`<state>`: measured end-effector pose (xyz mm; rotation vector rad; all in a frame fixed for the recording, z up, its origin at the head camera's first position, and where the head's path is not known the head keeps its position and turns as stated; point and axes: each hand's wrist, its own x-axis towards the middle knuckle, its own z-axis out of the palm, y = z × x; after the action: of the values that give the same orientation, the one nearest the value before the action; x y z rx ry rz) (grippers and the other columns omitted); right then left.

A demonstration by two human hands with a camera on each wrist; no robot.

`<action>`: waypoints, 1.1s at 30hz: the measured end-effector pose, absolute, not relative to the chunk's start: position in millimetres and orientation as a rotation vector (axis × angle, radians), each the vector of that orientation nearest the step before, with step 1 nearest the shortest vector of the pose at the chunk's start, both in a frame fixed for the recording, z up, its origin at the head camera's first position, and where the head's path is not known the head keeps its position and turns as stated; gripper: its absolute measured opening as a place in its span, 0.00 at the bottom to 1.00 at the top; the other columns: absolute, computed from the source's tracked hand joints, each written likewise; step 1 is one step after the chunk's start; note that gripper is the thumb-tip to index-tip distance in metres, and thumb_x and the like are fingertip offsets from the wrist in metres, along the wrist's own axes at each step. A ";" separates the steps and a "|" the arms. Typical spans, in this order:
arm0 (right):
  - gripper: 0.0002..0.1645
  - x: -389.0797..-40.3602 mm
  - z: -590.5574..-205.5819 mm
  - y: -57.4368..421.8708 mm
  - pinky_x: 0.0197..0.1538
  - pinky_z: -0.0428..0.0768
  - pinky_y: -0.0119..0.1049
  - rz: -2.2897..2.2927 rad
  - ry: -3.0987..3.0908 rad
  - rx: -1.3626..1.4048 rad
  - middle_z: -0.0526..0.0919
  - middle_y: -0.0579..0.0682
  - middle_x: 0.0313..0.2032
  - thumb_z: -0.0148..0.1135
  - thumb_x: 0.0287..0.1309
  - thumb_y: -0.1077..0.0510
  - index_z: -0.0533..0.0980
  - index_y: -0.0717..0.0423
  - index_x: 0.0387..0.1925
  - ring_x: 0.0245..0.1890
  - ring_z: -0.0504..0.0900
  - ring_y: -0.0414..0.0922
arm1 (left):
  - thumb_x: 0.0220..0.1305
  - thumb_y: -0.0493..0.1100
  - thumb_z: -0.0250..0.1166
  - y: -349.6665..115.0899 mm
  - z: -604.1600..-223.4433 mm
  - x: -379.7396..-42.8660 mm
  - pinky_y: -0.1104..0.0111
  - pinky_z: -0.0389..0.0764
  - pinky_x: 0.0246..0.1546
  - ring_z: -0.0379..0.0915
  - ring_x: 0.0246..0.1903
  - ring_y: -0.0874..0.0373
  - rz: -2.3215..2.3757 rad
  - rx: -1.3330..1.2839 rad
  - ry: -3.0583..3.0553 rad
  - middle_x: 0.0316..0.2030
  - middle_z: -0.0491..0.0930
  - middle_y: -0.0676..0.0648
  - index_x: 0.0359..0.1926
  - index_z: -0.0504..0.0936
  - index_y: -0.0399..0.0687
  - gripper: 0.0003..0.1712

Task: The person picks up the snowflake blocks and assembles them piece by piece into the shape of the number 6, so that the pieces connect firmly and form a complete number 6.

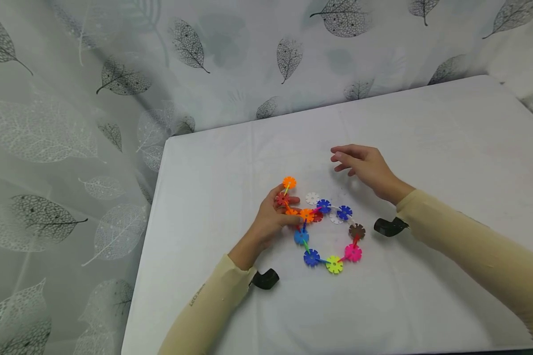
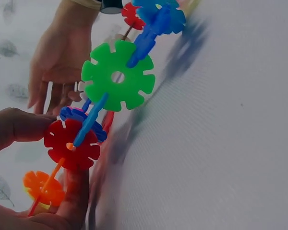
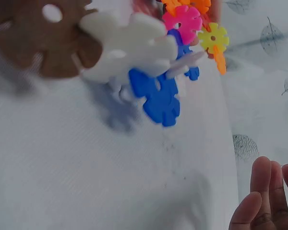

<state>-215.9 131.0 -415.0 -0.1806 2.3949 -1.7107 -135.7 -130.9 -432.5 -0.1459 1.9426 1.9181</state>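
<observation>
Interlocking plastic snowflake discs of many colours are joined edge to edge into a ring with a short tail; the yellow disc is on its near side. My left hand grips the ring's left side, thumb and fingers around the red disc and orange discs. A green disc links on beside the grip. To the ring's right sits the brown disc, next to a white one. My right hand hovers beyond the ring, apart from it, fingers extended and holding nothing.
A white cloth covers the table. Behind and to the left hangs a leaf-patterned curtain. Black curved wrist mounts stick out under the left and right sleeves. A white disc lies just beyond the ring; whether it is joined, I cannot tell.
</observation>
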 end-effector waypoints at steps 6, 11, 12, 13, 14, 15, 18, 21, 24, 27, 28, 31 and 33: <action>0.30 -215.3 -417.6 139.4 0.51 0.80 0.40 -1.728 2.365 -0.142 0.81 0.60 0.56 0.57 0.73 0.43 0.74 0.56 0.66 0.47 0.84 0.42 | 0.50 0.28 0.77 -129.7 -432.8 -136.7 0.63 0.80 0.54 0.78 0.48 0.52 1.756 -0.138 2.112 0.55 0.79 0.48 0.79 0.52 0.53 0.61; 0.31 -215.5 -420.4 143.1 0.52 0.80 0.40 -1.720 2.354 -0.124 0.81 0.59 0.57 0.56 0.73 0.41 0.74 0.56 0.66 0.48 0.84 0.42 | 0.50 0.38 0.79 -129.7 -428.5 -135.6 0.57 0.77 0.58 0.73 0.54 0.52 1.536 -0.070 2.304 0.66 0.71 0.48 0.80 0.51 0.59 0.63; 0.31 -215.5 -421.1 143.9 0.52 0.80 0.39 -1.715 2.353 -0.120 0.81 0.59 0.57 0.56 0.72 0.41 0.73 0.55 0.67 0.48 0.83 0.42 | 0.50 0.40 0.79 -130.0 -427.0 -135.1 0.55 0.75 0.60 0.71 0.58 0.51 1.484 -0.055 2.340 0.69 0.68 0.48 0.80 0.50 0.61 0.63; 0.31 -215.4 -421.5 144.8 0.52 0.80 0.39 -1.711 2.352 -0.115 0.81 0.58 0.58 0.56 0.72 0.40 0.73 0.55 0.67 0.49 0.83 0.42 | 0.51 0.43 0.79 -130.2 -425.4 -134.5 0.53 0.73 0.62 0.69 0.61 0.50 1.428 -0.038 2.378 0.72 0.65 0.47 0.80 0.49 0.62 0.63; 0.32 -215.3 -422.2 145.6 0.52 0.80 0.38 -1.708 2.351 -0.111 0.81 0.58 0.58 0.56 0.72 0.40 0.73 0.54 0.67 0.49 0.83 0.42 | 0.51 0.45 0.78 -130.3 -423.2 -133.8 0.51 0.70 0.64 0.66 0.65 0.49 1.371 -0.022 2.413 0.74 0.62 0.47 0.80 0.48 0.62 0.63; 0.32 -215.2 -423.0 146.5 0.52 0.80 0.38 -1.706 2.348 -0.107 0.80 0.58 0.58 0.56 0.72 0.40 0.73 0.54 0.67 0.49 0.83 0.42 | 0.51 0.47 0.78 -130.6 -421.5 -133.4 0.49 0.68 0.66 0.63 0.68 0.49 1.327 -0.004 2.438 0.75 0.59 0.47 0.81 0.48 0.62 0.63; 0.33 -214.9 -425.5 148.8 0.52 0.79 0.37 -1.696 2.339 -0.102 0.80 0.58 0.59 0.56 0.72 0.40 0.72 0.55 0.68 0.50 0.83 0.43 | 0.53 0.52 0.77 -130.9 -417.1 -132.2 0.48 0.63 0.69 0.59 0.72 0.47 1.193 0.030 2.511 0.75 0.59 0.45 0.81 0.46 0.58 0.63; 0.33 -214.3 -427.1 151.0 0.52 0.79 0.36 -1.687 2.332 -0.098 0.79 0.59 0.60 0.56 0.72 0.40 0.72 0.55 0.68 0.51 0.83 0.43 | 0.52 0.58 0.78 -129.5 -414.2 -130.4 0.49 0.63 0.69 0.58 0.72 0.46 1.096 0.042 2.574 0.75 0.60 0.43 0.81 0.46 0.54 0.65; 0.33 -213.5 -427.3 153.4 0.52 0.79 0.35 -1.682 2.335 -0.092 0.79 0.58 0.60 0.55 0.73 0.39 0.72 0.55 0.68 0.52 0.82 0.44 | 0.49 0.63 0.78 -126.0 -413.1 -127.4 0.50 0.64 0.68 0.57 0.72 0.45 0.983 0.067 2.649 0.74 0.60 0.41 0.81 0.46 0.50 0.69; 0.33 -213.0 -427.5 154.9 0.52 0.79 0.34 -1.675 2.342 -0.084 0.79 0.58 0.60 0.55 0.73 0.39 0.72 0.55 0.68 0.53 0.82 0.44 | 0.45 0.66 0.78 -122.5 -411.7 -123.0 0.50 0.65 0.68 0.56 0.71 0.42 0.857 0.117 2.714 0.74 0.59 0.39 0.81 0.45 0.47 0.72; 0.33 -213.0 -427.5 155.4 0.52 0.79 0.34 -1.673 2.343 -0.081 0.79 0.58 0.60 0.55 0.73 0.39 0.72 0.55 0.68 0.53 0.82 0.44 | 0.45 0.65 0.79 -121.5 -411.5 -121.8 0.50 0.65 0.68 0.57 0.71 0.42 0.818 0.134 2.733 0.73 0.59 0.39 0.81 0.45 0.47 0.73; 0.34 -213.4 -428.7 156.7 0.52 0.79 0.34 -1.664 2.347 -0.075 0.79 0.58 0.61 0.54 0.73 0.38 0.72 0.55 0.69 0.53 0.81 0.44 | 0.44 0.62 0.81 -120.2 -409.7 -119.0 0.51 0.65 0.68 0.58 0.69 0.41 0.739 0.168 2.764 0.73 0.60 0.38 0.80 0.45 0.45 0.74; 0.34 -214.1 -429.8 158.0 0.52 0.78 0.34 -1.660 2.350 -0.070 0.79 0.57 0.61 0.55 0.72 0.38 0.71 0.55 0.69 0.53 0.81 0.44 | 0.44 0.59 0.82 -120.4 -409.2 -118.5 0.53 0.65 0.68 0.59 0.69 0.41 0.714 0.170 2.770 0.73 0.60 0.38 0.80 0.45 0.44 0.74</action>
<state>-214.1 158.0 -429.8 -0.0701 2.3499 -1.6598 -118.5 -120.4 -409.2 0.1696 2.7697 0.7144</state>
